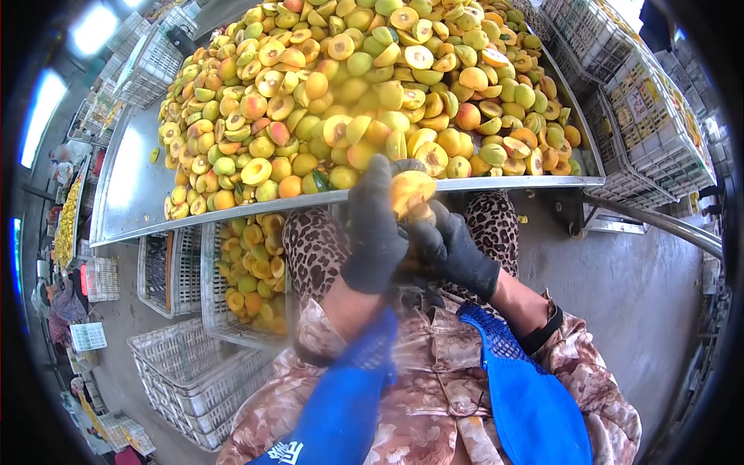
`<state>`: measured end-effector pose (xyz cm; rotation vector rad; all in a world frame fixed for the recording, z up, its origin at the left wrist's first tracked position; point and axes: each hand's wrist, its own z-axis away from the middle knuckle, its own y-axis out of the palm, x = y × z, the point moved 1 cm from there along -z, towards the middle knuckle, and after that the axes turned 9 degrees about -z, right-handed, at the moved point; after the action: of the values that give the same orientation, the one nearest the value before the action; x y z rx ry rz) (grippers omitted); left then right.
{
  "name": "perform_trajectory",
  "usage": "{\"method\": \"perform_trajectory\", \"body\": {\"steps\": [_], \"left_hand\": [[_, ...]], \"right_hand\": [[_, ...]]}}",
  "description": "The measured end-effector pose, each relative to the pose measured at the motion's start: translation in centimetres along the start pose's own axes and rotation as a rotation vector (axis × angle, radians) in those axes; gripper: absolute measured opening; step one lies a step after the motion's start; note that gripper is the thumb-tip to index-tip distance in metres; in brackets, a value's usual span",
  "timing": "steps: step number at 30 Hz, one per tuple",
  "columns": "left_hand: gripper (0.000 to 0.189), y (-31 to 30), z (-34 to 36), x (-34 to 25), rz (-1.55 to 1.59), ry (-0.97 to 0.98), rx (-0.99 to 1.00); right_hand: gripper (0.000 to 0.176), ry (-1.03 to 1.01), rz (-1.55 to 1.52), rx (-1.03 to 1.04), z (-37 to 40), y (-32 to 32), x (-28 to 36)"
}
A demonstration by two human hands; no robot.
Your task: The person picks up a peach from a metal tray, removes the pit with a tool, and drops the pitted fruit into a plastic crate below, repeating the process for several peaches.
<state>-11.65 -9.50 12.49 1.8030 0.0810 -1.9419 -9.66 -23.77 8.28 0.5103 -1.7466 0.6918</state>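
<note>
In the head view, both my hands wear dark gloves and meet just in front of the metal table's near edge. My left hand (375,232) is closed round a yellow peach (412,191), its fingers behind the fruit. From the other side my right hand (459,246) closes on the lower part of the same peach. Its fingertips are partly hidden and blurred, so whether a small tool is in there cannot be made out. Just beyond, a big heap of peaches (310,101), many of them halved, covers the metal table (128,182).
A white crate of peach halves (252,271) stands below the table at left, beside another crate (182,271). Stacked empty crates (198,380) sit on the floor nearer me. Tall crate stacks (647,108) rise at right. A metal bar (659,222) juts out at right.
</note>
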Motion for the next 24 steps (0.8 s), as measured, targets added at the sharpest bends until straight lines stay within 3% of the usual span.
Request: {"method": "perform_trajectory", "body": {"steps": [7, 10, 12, 14, 16, 18, 19, 20, 22, 23, 24], "left_hand": [[0.061, -1.3, -0.1, 0.8, 0.016, 0.017, 0.048], [0.059, -1.3, 0.0, 0.4, 0.033, -0.024, 0.045], [0.057, -0.7, 0.4, -0.1, 0.073, -0.087, -0.028], [0.058, -1.2, 0.1, 0.4, 0.011, 0.020, 0.045], [0.060, -2.1, -0.1, 0.3, -0.005, 0.069, 0.054], [0.059, -2.5, -0.9, -0.2, 0.043, 0.056, 0.018], [0.056, -3.0, -1.2, -0.5, 0.080, 0.092, -0.034], [0.054, -5.7, -2.0, 0.7, -0.729, 0.658, -0.139], [0.052, -11.6, -3.3, 1.4, 0.139, 0.129, -0.121], [0.057, -13.1, -2.2, -0.3, 0.342, 0.071, -0.292], [0.062, -16.2, -2.1, 0.7, 0.305, 0.089, -0.199]], "right_hand": [[0.066, -0.415, 0.352, 0.036, -0.6, 0.5, -0.6], [0.063, -0.355, 0.417, 0.081, -0.2, 0.1, -0.4], [0.056, 0.016, -0.059, 0.013, -0.3, 0.8, -0.6], [0.049, -0.013, -0.048, -0.035, -0.4, 1.1, -0.5], [0.043, -0.448, 0.438, -0.054, -0.7, 1.5, 0.1], [0.038, -0.450, 0.477, -0.104, -0.5, 1.3, 0.5], [0.035, -0.448, 0.456, -0.140, -0.5, 1.2, 0.9], [0.033, -0.426, 0.346, -0.214, -0.3, 1.0, 1.5], [0.029, -0.302, 0.232, -0.255, -0.3, 0.3, 1.3], [0.029, -0.188, 0.425, -0.124, -0.4, 0.4, -1.3], [0.030, -0.098, 0.638, 0.030, -0.4, 0.5, -3.9]]}}
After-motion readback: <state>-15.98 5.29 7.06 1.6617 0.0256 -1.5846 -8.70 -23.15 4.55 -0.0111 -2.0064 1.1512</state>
